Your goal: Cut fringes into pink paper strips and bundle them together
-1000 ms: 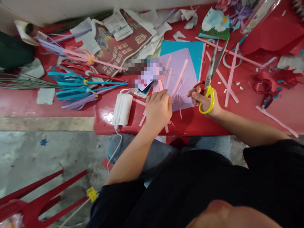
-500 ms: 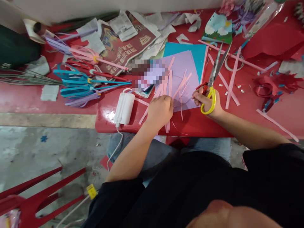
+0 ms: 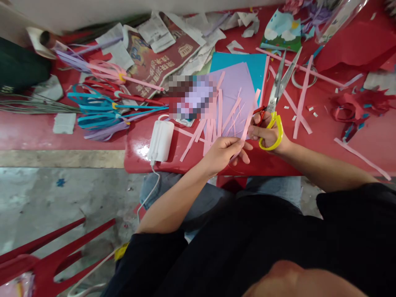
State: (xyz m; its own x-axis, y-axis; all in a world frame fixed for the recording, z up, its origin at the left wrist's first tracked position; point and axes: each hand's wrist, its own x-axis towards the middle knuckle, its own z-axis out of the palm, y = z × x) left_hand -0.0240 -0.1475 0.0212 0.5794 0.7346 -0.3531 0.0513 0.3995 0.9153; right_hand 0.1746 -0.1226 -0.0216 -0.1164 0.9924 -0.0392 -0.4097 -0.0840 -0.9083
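Note:
My left hand (image 3: 227, 153) pinches the lower end of a pink paper strip (image 3: 250, 115), which slants up to the right over the table's front edge. Close beside it, my right hand (image 3: 266, 134) grips yellow-handled scissors (image 3: 274, 103), their blades pointing away from me and spread apart. A small red piece (image 3: 260, 110) shows at my right fingers; its kind is unclear. More pink strips (image 3: 212, 119) lie loosely across a lilac paper sheet (image 3: 239, 76), which rests over a turquoise sheet (image 3: 258, 68).
A white power bank (image 3: 161, 140) with a cable stands left of my left hand. Looped paper-strip bundles (image 3: 93, 107) and newspaper (image 3: 161, 62) lie farther left and back. On the right are a tape roll (image 3: 305, 76) and red paper scraps (image 3: 355, 109). A red chair (image 3: 46, 268) is lower left.
My left hand has lifted off the pile and moved right with one pink strip between its fingers. My right hand still holds the scissors, tilted slightly more to the right.

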